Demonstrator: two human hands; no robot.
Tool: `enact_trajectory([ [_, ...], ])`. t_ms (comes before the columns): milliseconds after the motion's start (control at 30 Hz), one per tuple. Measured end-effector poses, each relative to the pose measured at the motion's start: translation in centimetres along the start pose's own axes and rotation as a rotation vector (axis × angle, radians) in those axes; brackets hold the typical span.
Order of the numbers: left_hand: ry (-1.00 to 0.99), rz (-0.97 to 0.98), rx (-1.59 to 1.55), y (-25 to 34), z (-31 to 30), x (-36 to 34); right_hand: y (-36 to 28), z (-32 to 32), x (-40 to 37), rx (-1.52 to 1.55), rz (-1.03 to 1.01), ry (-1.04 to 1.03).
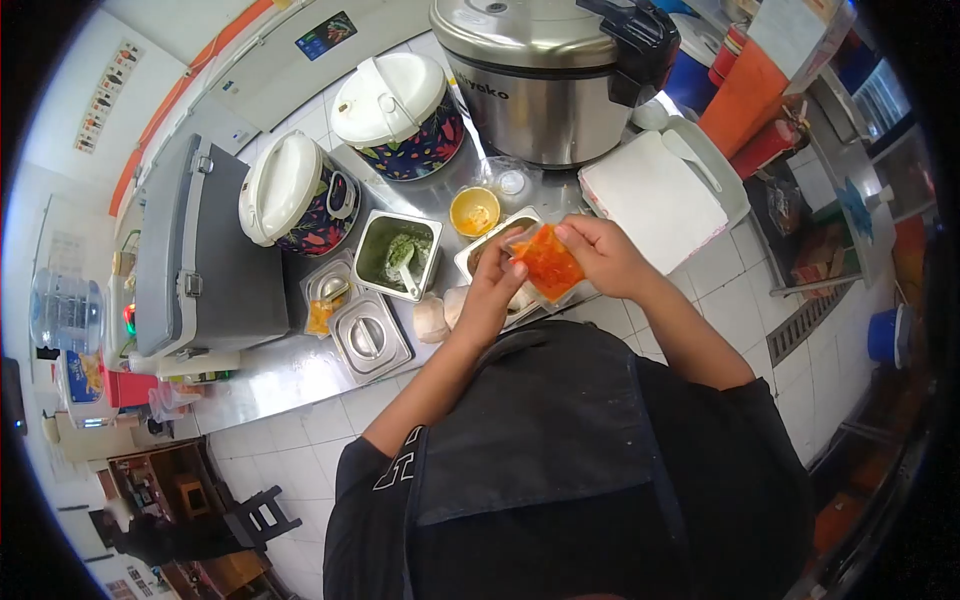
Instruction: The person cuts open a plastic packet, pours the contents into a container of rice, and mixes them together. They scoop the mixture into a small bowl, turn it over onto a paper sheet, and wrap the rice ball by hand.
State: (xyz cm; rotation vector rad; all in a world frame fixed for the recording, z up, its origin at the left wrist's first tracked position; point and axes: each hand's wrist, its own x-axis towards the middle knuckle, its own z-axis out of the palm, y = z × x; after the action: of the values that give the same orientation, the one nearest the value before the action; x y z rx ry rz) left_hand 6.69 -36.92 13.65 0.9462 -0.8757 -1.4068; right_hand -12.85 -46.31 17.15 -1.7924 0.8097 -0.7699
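Observation:
Between my two hands is a small clear plastic bag of orange-red sauce (548,262), held over the front edge of the steel counter. My left hand (492,287) pinches its left side, fingers closed. On the upper right of the bag, my right hand (600,253) grips with thumb and fingers. Behind the bag, partly hidden, lies a metal tray (468,262) with pale round items by it. A yellow bowl (474,211) with orange bits stands just beyond. To the left is a steel container (398,252) holding a green mix and a white spoon.
A lidded steel container (368,338) sits front left on the counter. Two patterned rice warmers (300,195) and a large steel rice cooker (540,100) stand behind. A grey cooler box (215,260) is at left; white paper sheets (655,200) lie at right.

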Motion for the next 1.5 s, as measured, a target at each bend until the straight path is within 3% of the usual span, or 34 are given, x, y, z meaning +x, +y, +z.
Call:
enact_trajectory([
  [100, 0.067, 0.048, -0.076, -1.2, 3.0, 1.9, 0.8, 0.1, 0.6, -0.216, -0.050, 0.187],
  [200, 0.202, 0.091, 0.006, -1.9, 5.9, 2.8, 0.6, -0.5, 1.0, -0.181, -0.018, 0.275],
  [300, 0.218, 0.103, 0.064, -2.7, 7.2, 3.4, -0.6, -2.1, 1.0, -0.239, 0.131, 0.165],
  [400, 0.238, 0.059, 0.030, -3.4, 7.2, 3.9, 2.0, -1.2, 1.2, -0.215, -0.006, 0.340],
  [500, 0.263, 0.071, 0.050, -4.0, 6.5, 4.1, 2.8, -0.3, 1.3, -0.141, -0.006, 0.417],
  [567, 0.260, 0.106, 0.085, -4.3, 5.4, 4.4, 2.3, -0.9, 1.0, -0.053, 0.048, 0.323],
  [667, 0.235, -0.218, -0.362, -1.1, 5.5, 4.4, 3.3, -2.9, 0.4, 0.201, 0.101, 0.322],
  [733, 0.182, -0.305, -0.534, -1.8, 2.2, 4.0, 4.5, -5.3, -0.2, 0.106, 0.271, 0.372],
  [800, 0.026, -0.314, -0.727, -2.2, -0.2, 3.8, 7.2, -6.2, -2.2, -0.382, 0.430, 0.240],
  [833, 0.082, -0.358, -0.762, -1.8, -0.4, 3.8, 8.8, -5.9, -3.1, -0.627, 0.504, 0.165],
  [933, 0.159, -0.343, -0.798, -1.5, -0.8, 3.9, 13.1, -3.1, -5.4, -0.882, 0.562, -0.030],
  [1033, 0.219, -0.349, -0.737, -1.0, -0.8, 3.7, 15.9, -1.2, -5.6, -0.868, 0.562, 0.102],
  [1233, 0.281, -0.364, -0.632, -0.1, -0.6, 3.5, 18.1, -0.5, -4.6, -0.968, 0.618, 0.053],
  [1333, 0.313, -0.359, -0.607, -0.3, -0.4, 3.7, 17.7, -1.0, -4.4, -0.952, 0.603, -0.026],
  [1433, 0.301, -0.288, -0.602, -1.0, -0.1, 4.1, 18.3, -1.8, -4.5, -0.681, 0.699, -0.014],
  [1500, 0.343, -0.291, -0.603, -1.2, -0.1, 4.3, 18.9, -2.0, -5.3, -0.180, 0.857, 0.104],
])
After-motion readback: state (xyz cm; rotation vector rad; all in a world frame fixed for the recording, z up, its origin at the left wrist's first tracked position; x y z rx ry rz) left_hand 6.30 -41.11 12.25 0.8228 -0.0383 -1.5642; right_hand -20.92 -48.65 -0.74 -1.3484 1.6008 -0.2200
